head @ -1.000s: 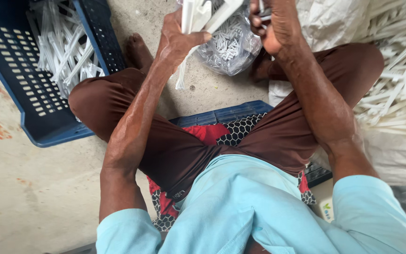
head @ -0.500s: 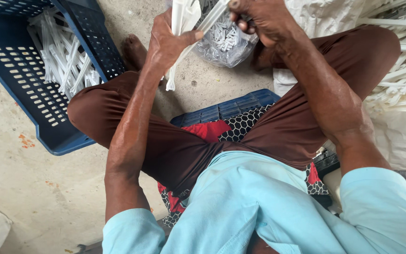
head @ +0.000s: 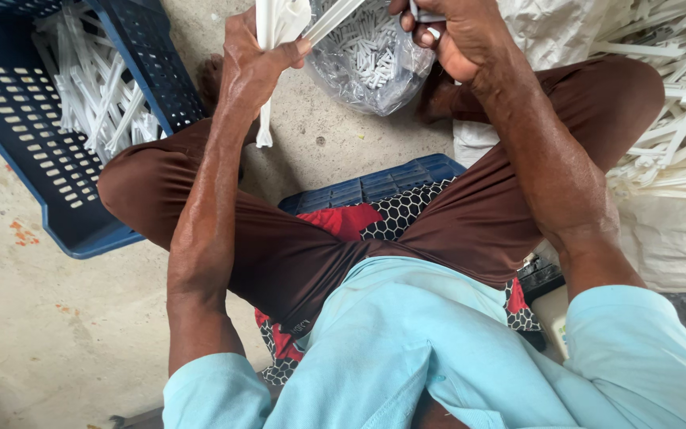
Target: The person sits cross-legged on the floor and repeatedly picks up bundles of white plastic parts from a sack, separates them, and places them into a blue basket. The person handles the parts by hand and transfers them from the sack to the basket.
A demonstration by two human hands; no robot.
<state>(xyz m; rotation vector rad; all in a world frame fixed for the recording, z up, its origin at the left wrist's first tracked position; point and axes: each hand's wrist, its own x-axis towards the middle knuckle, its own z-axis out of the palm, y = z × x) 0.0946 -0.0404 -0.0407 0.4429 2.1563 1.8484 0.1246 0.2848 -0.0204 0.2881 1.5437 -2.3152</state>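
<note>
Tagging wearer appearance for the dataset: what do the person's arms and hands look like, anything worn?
Both forearms are bare, with light blue short sleeves ending near the elbows. The left hand and right hand are bare: no gloves, watch or bands visible. No markings show on the sleeves.

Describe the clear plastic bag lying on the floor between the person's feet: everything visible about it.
The clear plastic bag is thin, crinkled and glossy, its mouth gaping upward. Inside lies a heap of small white plastic pieces, short and peg-like. It rests on the bare concrete floor, beyond the person's knees. A long white strip crosses above it, and the right hand hovers at its upper edge; whether they touch cannot be told.
</note>
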